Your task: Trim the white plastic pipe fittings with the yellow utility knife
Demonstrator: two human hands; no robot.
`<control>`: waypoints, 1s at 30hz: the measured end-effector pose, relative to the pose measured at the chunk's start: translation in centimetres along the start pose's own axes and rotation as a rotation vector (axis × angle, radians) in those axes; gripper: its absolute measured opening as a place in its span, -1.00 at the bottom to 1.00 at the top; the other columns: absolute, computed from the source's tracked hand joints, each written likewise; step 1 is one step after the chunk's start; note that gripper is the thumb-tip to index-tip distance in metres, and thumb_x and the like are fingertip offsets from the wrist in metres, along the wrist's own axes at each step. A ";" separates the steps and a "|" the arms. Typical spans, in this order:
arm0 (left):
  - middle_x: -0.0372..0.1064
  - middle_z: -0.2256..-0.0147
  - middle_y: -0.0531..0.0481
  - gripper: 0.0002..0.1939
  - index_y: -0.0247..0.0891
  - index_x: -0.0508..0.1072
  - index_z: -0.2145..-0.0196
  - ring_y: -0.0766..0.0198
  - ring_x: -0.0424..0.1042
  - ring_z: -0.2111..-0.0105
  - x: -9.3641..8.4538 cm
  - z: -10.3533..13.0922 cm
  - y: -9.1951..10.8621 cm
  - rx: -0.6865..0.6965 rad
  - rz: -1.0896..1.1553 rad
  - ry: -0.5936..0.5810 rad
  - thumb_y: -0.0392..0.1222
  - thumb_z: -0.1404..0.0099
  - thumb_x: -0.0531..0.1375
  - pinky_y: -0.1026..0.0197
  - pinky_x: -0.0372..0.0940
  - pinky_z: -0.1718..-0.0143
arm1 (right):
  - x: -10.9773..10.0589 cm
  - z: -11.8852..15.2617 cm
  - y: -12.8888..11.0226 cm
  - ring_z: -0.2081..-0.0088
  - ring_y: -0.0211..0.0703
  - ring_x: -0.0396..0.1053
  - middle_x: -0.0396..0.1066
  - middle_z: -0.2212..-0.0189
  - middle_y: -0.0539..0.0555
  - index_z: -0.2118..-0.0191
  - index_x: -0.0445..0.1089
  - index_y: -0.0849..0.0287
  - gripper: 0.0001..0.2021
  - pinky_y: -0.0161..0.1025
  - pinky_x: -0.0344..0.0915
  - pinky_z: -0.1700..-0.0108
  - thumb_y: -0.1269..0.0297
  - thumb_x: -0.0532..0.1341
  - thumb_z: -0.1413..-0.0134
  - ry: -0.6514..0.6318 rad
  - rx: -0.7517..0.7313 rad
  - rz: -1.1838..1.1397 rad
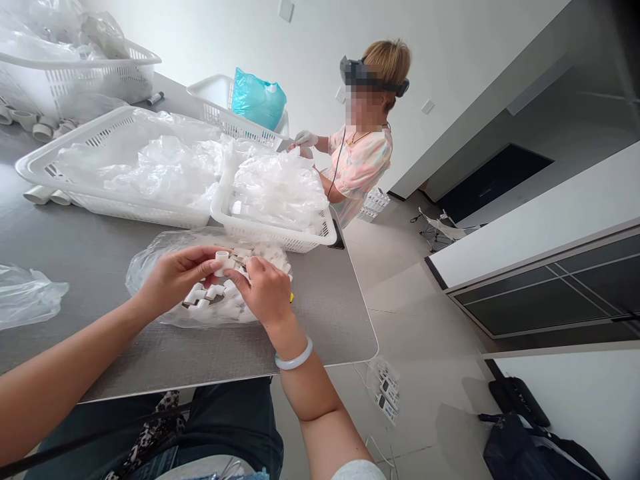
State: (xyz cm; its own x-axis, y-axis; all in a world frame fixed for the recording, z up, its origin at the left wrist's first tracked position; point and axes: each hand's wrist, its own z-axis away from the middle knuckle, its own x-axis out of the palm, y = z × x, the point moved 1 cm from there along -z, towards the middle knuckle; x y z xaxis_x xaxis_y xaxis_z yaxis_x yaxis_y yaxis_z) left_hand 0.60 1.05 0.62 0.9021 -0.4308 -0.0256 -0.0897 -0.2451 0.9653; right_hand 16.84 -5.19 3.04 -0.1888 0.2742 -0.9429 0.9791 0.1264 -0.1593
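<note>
In my left hand (pixel 183 273) is a white plastic pipe fitting (pixel 222 260), pinched between thumb and fingers with its round mouth facing up. My right hand (pixel 265 290) is closed beside it, thumb close to the fitting. From its fingers shows the thin tip of a small knife-like tool (pixel 240 264), mostly hidden by the hand. A bit of yellow (pixel 292 298) sticks out behind that hand; I cannot tell if it belongs to the tool. Below both hands, a clear plastic bag (pixel 150 257) lies spread on the table with several white elbow fittings (pixel 215 291) on it.
White baskets (pixel 280 235) lined with clear plastic stand beyond the bag, and a larger basket (pixel 115 207) is at left. A blue bag (pixel 257 100) sits farther back. Across the table a gloved co-worker (pixel 363 160) stands. The table's corner (pixel 375 350) is at right.
</note>
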 end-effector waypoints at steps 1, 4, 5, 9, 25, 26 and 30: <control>0.39 0.60 0.06 -0.75 -0.08 0.63 0.19 0.22 0.30 0.64 -0.1 0.0 -0.2 -0.021 -0.003 -0.003 0.06 -0.25 0.32 0.16 0.27 0.64 | 0.0 0.0 0.0 0.41 -0.23 0.43 0.43 0.47 0.02 0.34 0.40 0.19 -0.61 -0.38 0.02 0.47 -0.06 0.19 -0.32 -0.004 0.002 0.000; 0.41 0.59 0.04 -0.69 -0.11 0.61 0.19 0.19 0.35 0.62 -0.3 0.0 -1.0 -0.109 0.006 -0.005 0.12 -0.24 0.31 0.14 0.27 0.62 | 0.2 0.0 0.1 0.40 -0.23 0.43 0.43 0.48 0.01 0.36 0.40 0.18 -0.62 -0.36 0.02 0.46 -0.04 0.17 -0.34 -0.005 -0.009 0.017; 0.42 0.58 0.02 -0.68 -0.11 0.61 0.20 0.17 0.36 0.61 -0.4 0.0 -1.2 -0.135 0.013 -0.009 0.13 -0.24 0.31 0.13 0.27 0.61 | 0.3 0.0 0.1 0.42 -0.24 0.43 0.41 0.50 0.00 0.37 0.39 0.17 -0.60 -0.35 0.02 0.46 -0.04 0.14 -0.36 0.004 -0.018 0.020; 0.44 0.55 0.01 -0.71 -0.12 0.61 0.23 0.16 0.38 0.59 -0.4 0.0 -1.2 -0.145 0.055 -0.032 0.12 -0.24 0.32 0.13 0.29 0.60 | 0.9 0.1 0.4 0.44 -0.25 0.40 0.38 0.52 0.00 0.38 0.35 0.17 -0.53 -0.37 0.03 0.48 -0.11 0.05 -0.39 0.086 -0.041 0.010; 0.38 0.61 0.05 -0.75 -0.10 0.64 0.22 0.24 0.33 0.66 -0.5 0.0 -0.8 -0.105 0.033 -0.021 0.06 -0.24 0.32 0.20 0.24 0.68 | 0.6 0.1 0.5 0.45 -0.24 0.41 0.38 0.53 0.01 0.39 0.38 0.19 -0.49 -0.38 0.01 0.50 -0.21 0.11 -0.29 0.104 -0.050 0.014; 0.38 0.62 0.05 -0.75 -0.10 0.64 0.22 0.24 0.33 0.66 -0.5 0.0 -0.8 -0.108 0.022 -0.022 0.06 -0.25 0.32 0.20 0.23 0.67 | 0.5 0.1 0.5 0.45 -0.24 0.42 0.38 0.53 0.00 0.39 0.38 0.18 -0.49 -0.38 0.01 0.50 -0.21 0.10 -0.30 0.094 -0.050 0.010; 0.37 0.63 0.06 -0.78 -0.13 0.63 0.25 0.24 0.31 0.67 -0.6 0.0 -0.7 -0.094 0.029 -0.031 0.03 -0.26 0.32 0.19 0.22 0.66 | 0.2 0.2 0.5 0.52 -0.29 0.37 0.33 0.60 -0.03 0.46 0.38 0.16 -0.46 -0.37 -0.04 0.54 -0.19 0.04 -0.33 0.068 -0.049 0.007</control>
State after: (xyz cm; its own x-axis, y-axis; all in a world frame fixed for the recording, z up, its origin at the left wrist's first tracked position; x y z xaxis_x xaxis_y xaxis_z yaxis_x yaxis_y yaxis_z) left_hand 0.12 1.43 -0.03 0.8859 -0.4639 -0.0037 -0.0746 -0.1504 0.9858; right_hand 17.26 -5.30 2.70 -0.1880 0.3397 -0.9216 0.9760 0.1699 -0.1364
